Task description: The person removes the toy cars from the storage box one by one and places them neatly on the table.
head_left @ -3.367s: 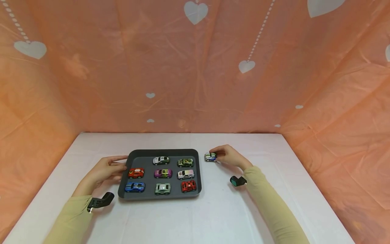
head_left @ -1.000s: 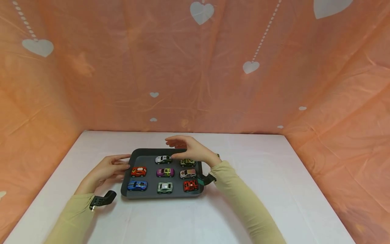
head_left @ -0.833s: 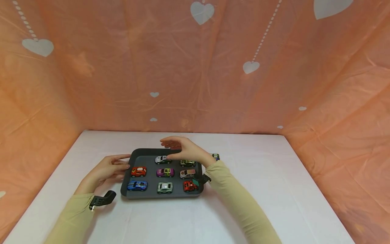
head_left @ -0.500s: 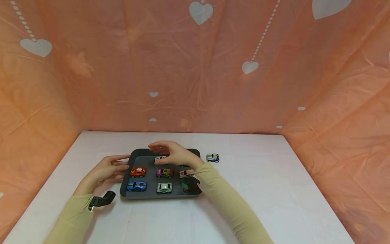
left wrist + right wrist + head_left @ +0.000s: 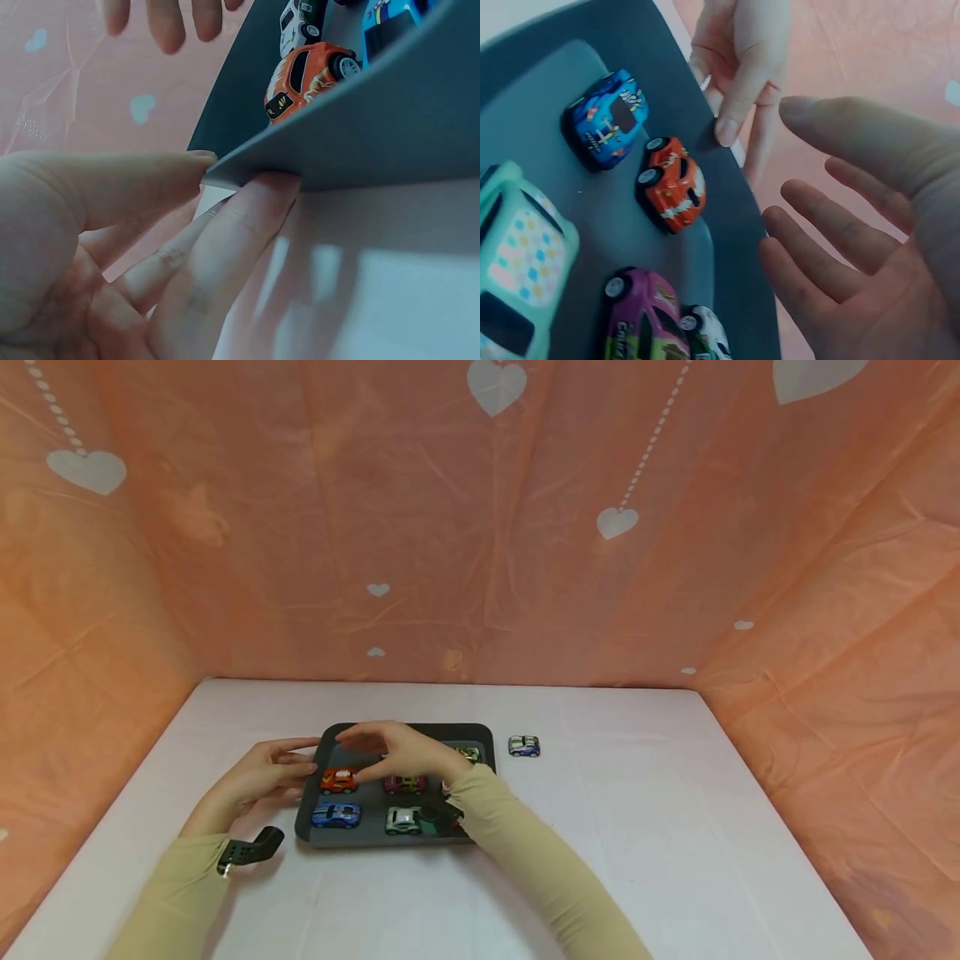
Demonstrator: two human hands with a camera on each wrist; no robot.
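My left hand (image 5: 258,777) pinches the left rim of a dark grey tray (image 5: 356,842), thumb on the rim and fingers against its outer side in the left wrist view. My right hand (image 5: 405,750) hovers over the tray's upper left part, fingers apart with nothing between them. Close by its thumb sits an orange-red toy car (image 5: 676,184); a blue toy car (image 5: 337,815) is in front of that. A mint green toy car (image 5: 525,255), a purple one (image 5: 649,319) and a white one (image 5: 707,330) also stand in the tray. The right hand and sleeve partly cover several cars.
On the white table (image 5: 660,827), right of the tray, stands a white, green and blue toy car (image 5: 524,746). A camouflage car (image 5: 469,754) shows behind the right wrist. Orange cloth (image 5: 480,568) with pale hearts walls the table's back and sides.
The right hand has let go of the white, green and blue toy car on the table and moved left over the tray. The left hand keeps its hold on the rim.
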